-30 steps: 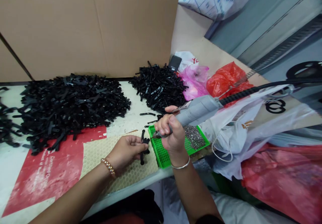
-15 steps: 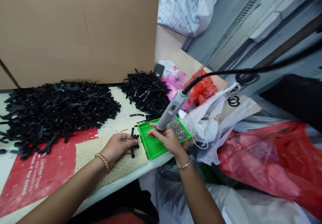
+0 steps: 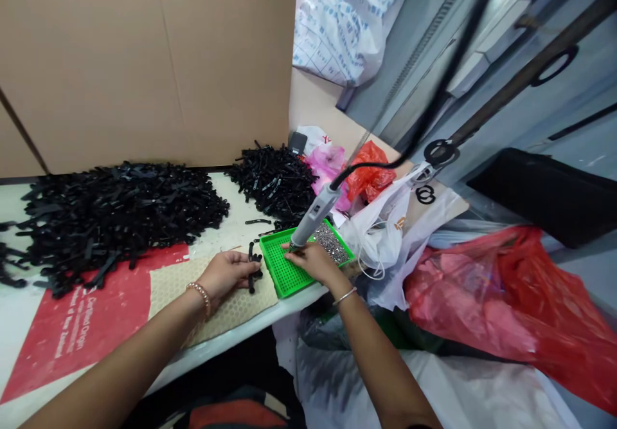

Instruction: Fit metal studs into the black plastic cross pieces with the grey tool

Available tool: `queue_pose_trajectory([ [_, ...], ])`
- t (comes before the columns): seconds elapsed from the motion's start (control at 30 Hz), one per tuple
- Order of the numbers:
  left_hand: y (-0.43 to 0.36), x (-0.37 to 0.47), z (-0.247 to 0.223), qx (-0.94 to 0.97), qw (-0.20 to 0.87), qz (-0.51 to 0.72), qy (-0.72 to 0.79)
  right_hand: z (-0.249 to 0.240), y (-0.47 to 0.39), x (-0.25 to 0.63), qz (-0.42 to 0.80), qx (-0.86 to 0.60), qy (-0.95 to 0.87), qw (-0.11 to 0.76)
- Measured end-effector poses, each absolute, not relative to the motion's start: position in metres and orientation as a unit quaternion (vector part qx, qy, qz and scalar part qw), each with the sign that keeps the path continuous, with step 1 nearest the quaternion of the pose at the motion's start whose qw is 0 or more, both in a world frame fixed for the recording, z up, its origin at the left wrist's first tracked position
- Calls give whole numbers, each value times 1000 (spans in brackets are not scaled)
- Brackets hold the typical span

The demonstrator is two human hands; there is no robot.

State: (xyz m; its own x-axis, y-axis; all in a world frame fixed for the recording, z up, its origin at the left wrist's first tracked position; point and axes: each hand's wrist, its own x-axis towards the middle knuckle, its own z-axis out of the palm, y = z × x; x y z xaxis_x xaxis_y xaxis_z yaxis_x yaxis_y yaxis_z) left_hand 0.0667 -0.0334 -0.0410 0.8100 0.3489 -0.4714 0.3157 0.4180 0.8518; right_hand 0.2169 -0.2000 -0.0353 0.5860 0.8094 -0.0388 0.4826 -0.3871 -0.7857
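Observation:
My left hand (image 3: 230, 273) pinches a small black plastic piece with short arms (image 3: 253, 268) above the cream honeycomb-patterned mat (image 3: 212, 316). In my right hand (image 3: 315, 260), the fingers close round the lower end of a grey electric screwdriver (image 3: 315, 213), which leans up and to the right on its black cable. That hand is over the green tray (image 3: 284, 278), and the screwdriver's tip is hidden by the fingers. Many small shiny metal pieces, probably screws, (image 3: 330, 241) lie at the tray's right end.
A large heap of black strips (image 3: 125, 213) lies left, a smaller heap (image 3: 272, 181) behind the tray. Plastic bags, among them a red one (image 3: 501, 313) and a white one (image 3: 390, 242), crowd the right. A cardboard sheet (image 3: 144, 62) stands at the back.
The right hand and screwdriver have moved slightly left and lower over the tray, and its fingers have drawn in. The cable swings more upright. The left hand keeps its hold; the view has shifted.

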Motion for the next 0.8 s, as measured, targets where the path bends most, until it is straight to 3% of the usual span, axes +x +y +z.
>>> queue_pose_trajectory([
  [0.4, -34, 65, -40, 551, 777, 8, 304, -28, -226, 204, 51, -826, -486, 281],
  [0.63, -32, 66, -41, 547, 778, -3, 308, -36, -228, 174, 38, -863, -487, 125],
  [0.8, -33, 65, -41, 540, 781, 1, 312, -35, -225, 173, 32, -871, -479, 104],
])
